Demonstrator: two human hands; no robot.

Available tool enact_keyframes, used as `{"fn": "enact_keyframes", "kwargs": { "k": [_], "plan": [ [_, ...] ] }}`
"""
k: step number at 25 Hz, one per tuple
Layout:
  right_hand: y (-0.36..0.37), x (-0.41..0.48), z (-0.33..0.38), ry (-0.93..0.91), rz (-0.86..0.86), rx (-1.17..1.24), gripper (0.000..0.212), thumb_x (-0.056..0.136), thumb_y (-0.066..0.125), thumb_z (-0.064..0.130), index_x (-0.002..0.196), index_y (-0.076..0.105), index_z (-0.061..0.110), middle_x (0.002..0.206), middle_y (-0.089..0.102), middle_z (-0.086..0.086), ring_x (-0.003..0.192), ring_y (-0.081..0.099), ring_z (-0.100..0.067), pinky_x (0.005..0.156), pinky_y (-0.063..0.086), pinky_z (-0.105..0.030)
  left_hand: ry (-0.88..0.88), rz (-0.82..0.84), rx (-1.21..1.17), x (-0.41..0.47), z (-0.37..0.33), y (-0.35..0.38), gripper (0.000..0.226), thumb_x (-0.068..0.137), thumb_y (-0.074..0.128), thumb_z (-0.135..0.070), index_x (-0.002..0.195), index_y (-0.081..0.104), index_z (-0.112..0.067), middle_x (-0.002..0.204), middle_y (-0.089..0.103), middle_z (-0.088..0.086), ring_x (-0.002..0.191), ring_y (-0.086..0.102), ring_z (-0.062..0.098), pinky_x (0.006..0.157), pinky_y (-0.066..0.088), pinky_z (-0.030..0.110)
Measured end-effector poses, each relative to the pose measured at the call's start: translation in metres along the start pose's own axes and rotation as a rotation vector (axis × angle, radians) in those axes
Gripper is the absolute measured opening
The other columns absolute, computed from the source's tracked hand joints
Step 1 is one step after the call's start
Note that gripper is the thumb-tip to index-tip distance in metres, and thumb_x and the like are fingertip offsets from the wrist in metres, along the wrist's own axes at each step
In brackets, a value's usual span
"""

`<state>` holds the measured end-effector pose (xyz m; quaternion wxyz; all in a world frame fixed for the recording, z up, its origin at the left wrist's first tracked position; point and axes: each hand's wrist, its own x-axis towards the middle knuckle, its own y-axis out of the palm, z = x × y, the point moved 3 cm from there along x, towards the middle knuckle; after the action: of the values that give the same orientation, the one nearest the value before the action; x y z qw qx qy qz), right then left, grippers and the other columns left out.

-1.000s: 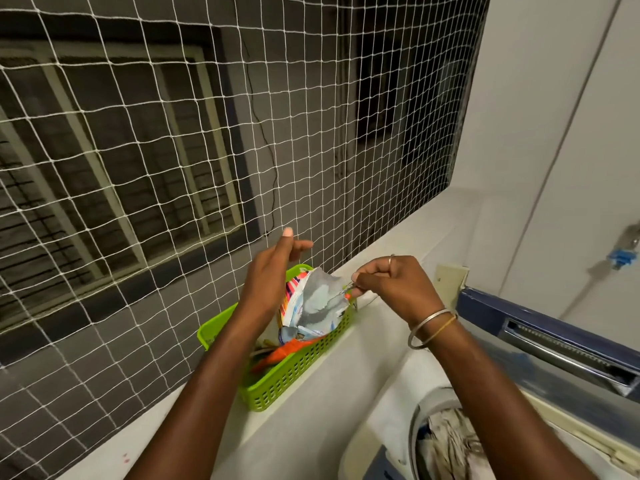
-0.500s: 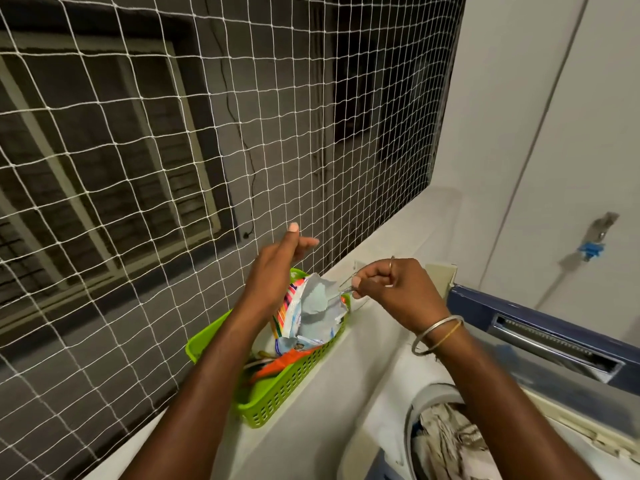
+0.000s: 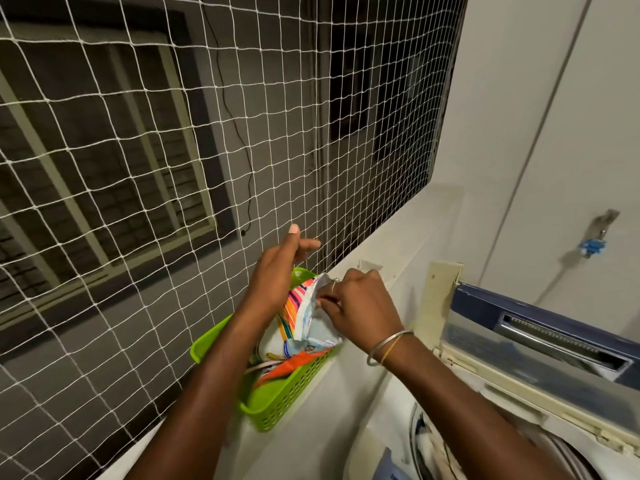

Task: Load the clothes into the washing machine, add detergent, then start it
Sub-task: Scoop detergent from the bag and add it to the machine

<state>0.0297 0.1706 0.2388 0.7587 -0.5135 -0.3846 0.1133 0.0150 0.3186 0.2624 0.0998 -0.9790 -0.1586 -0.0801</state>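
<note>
Nearest, at the lower right, the washing machine (image 3: 502, 407) stands with its tub uncovered, and clothes (image 3: 433, 452) lie inside it, so the loading step looks done, or close to it (only a sliver of the tub shows). Its blue lid (image 3: 485, 301) is tipped up behind.

Just beyond, a green basket (image 3: 287, 400) sits on the pale ledge (image 3: 332, 424) beside the machine. The detergent packet (image 3: 301, 317), striped in bright colours, stands upright in this basket, not yet over the tub.

The right grip (image 3: 360, 306) is clenched at the packet's top edge, fingertips pinching there; whether it is prising the mouth apart or fishing for something small inside is unclear. The left grip (image 3: 277, 275) is set against the packet's far side, thumb and one finger sticking out straight, the rest hidden, so I cannot tell whether it grasps the packet.

I judge the detergent step has only begun: nothing is poured, and closing the lid and starting remain.

Farther off, a white net (image 3: 173, 133) covers the opening, and a tap (image 3: 594, 245) juts from the wall.
</note>
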Motion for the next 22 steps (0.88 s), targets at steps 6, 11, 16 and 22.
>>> {"fn": "enact_keyframes", "kwargs": {
  "k": [6, 11, 16, 22],
  "plan": [
    [0.011, 0.009, 0.024, 0.127, 0.083, 0.233, 0.035, 0.077, 0.046, 0.032, 0.082, 0.073, 0.010, 0.087, 0.071, -0.016, 0.080, 0.063, -0.037, 0.072, 0.041, -0.031, -0.022, -0.007, 0.004, -0.002, 0.006, -0.005, 0.062, 0.092, 0.031, -0.070, 0.100, 0.078, -0.031, 0.110, 0.074, -0.010, 0.112, 0.065, 0.007, 0.109, 0.044, 0.048],
    [0.016, 0.007, 0.021, 0.247, 0.191, 0.527, 0.024, 0.071, 0.048, 0.034, 0.059, 0.060, 0.016, 0.071, 0.067, -0.008, 0.060, 0.055, -0.018, 0.064, 0.039, -0.019, -0.017, -0.020, 0.011, -0.004, 0.007, -0.005, 0.058, 0.100, 0.029, -0.062, 0.102, 0.077, -0.030, 0.112, 0.073, -0.012, 0.112, 0.065, 0.006, 0.109, 0.044, 0.047],
    [0.006, 0.003, -0.008, 0.422, 0.146, 0.979, 0.010, 0.085, 0.069, 0.008, 0.084, 0.077, 0.004, 0.075, 0.076, -0.009, 0.066, 0.070, -0.016, 0.069, 0.056, -0.024, -0.006, -0.013, -0.008, -0.006, 0.002, -0.005, 0.058, 0.102, 0.028, -0.056, 0.105, 0.076, -0.024, 0.114, 0.073, -0.011, 0.113, 0.064, 0.005, 0.110, 0.043, 0.042],
    [-0.030, -0.016, -0.043, 0.477, 0.044, 1.114, 0.007, 0.086, 0.070, 0.002, 0.086, 0.075, -0.002, 0.075, 0.076, -0.015, 0.068, 0.069, -0.013, 0.068, 0.052, -0.017, 0.010, -0.030, 0.021, -0.005, -0.005, -0.002, 0.059, 0.102, 0.026, -0.058, 0.105, 0.076, -0.027, 0.114, 0.073, -0.012, 0.111, 0.063, 0.004, 0.104, 0.043, 0.033]
  ]
}}
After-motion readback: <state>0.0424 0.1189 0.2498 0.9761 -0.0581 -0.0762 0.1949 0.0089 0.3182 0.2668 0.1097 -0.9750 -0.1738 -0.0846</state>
